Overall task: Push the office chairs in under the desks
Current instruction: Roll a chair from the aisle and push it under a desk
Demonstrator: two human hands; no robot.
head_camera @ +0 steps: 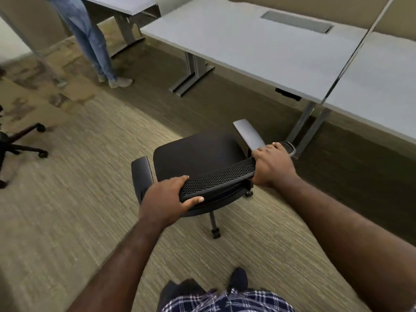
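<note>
A black office chair (198, 154) with a mesh backrest and two armrests stands on the carpet in front of me, its seat facing a grey desk (258, 48). My left hand (168, 199) grips the left end of the backrest's top edge. My right hand (272, 165) grips the right end of that same edge. The chair stands short of the desk, apart from its front edge, with bare carpet between them. One caster shows under the seat.
A second grey desk (380, 86) adjoins on the right, behind a thin divider. Another desk (121, 5) stands at the far left, with a person in jeans (90, 37) beside it. The wheeled base of another chair (20, 143) sits at the left edge.
</note>
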